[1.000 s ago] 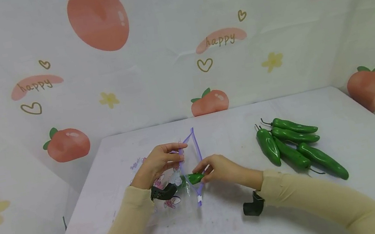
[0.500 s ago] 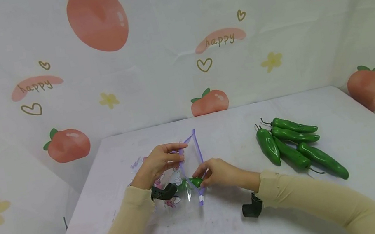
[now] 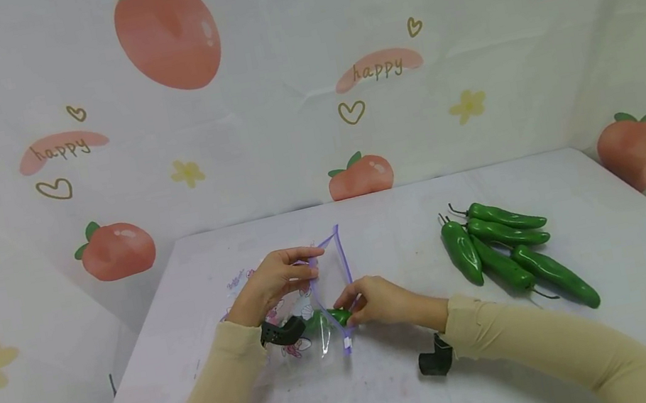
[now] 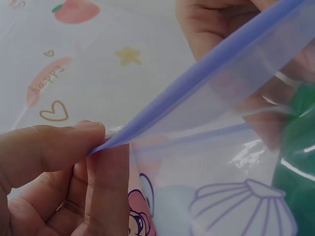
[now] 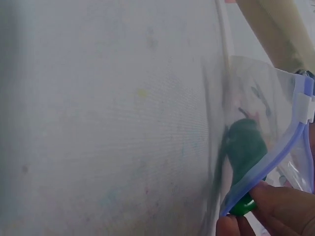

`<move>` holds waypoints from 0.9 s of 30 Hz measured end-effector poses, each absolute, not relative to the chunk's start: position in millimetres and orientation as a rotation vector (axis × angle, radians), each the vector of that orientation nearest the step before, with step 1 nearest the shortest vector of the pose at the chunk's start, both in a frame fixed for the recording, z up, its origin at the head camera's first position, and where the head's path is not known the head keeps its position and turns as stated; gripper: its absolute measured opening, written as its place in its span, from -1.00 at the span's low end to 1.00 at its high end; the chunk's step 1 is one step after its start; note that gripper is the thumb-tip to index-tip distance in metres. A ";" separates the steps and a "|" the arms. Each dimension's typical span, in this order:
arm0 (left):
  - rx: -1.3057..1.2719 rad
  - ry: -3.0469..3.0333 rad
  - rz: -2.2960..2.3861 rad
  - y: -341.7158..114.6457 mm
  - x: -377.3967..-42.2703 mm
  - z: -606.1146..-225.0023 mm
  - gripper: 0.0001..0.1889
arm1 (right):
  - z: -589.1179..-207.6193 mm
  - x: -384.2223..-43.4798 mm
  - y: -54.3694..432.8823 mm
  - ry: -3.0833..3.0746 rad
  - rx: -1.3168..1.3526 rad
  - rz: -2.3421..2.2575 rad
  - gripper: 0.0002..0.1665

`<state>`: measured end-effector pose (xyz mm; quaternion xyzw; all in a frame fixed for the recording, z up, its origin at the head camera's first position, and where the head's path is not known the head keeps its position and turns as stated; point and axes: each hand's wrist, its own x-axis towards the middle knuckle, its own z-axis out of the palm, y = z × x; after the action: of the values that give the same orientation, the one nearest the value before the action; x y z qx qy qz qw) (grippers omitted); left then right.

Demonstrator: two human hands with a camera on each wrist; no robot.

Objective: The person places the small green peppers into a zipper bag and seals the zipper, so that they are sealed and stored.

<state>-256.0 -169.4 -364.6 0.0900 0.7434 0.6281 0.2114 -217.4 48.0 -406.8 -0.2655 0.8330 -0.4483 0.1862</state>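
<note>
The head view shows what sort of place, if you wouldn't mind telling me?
Probably a small staged recording corner: a fruit-printed backdrop stands behind a white table, with black wrist devices in view.

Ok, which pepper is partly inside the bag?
The pepper pinched by the right hand, one end poking past the bag's purple rim; the other five peppers lie outside on the table.

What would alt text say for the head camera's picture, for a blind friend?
A right hand holds a green pepper partway inside a clear, purple-edged bag that the left hand pinches; five more green peppers lie to the right on a white table.
</note>
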 end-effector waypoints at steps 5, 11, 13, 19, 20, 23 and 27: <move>0.218 2.075 1.753 -169.2 -256.4 -365.2 -0.55 | -400.6 -217.7 49.2 2.395 -0.710 -1.257 -0.66; 0.214 2.081 1.756 -169.5 -256.4 -364.1 -0.56 | -386.6 -220.1 57.1 2.400 -0.674 -1.289 -0.59; 0.223 2.081 1.751 -169.6 -256.4 -364.0 -0.56 | -379.7 -221.2 62.5 2.391 -0.694 -1.314 -0.58; 0.225 2.087 1.748 -170.3 -257.0 -363.2 -0.57 | -359.8 -226.6 84.7 2.425 -0.743 -1.395 -0.59; 0.220 2.090 1.749 -170.2 -257.2 -363.1 -0.57 | -356.7 -227.2 89.2 2.433 -0.752 -1.410 -0.58; 0.213 2.091 1.755 -169.9 -257.2 -362.8 -0.57 | -348.1 -228.0 102.8 2.445 -0.750 -1.469 -0.57; 0.220 2.074 1.763 -170.4 -256.3 -363.7 -0.57 | -340.3 -227.9 121.1 2.440 -0.710 -1.594 -0.54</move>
<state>-256.3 -170.4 -363.7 0.0790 0.7434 0.6321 0.2038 -227.9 121.1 -340.3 -0.2361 0.8113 -0.5301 0.0707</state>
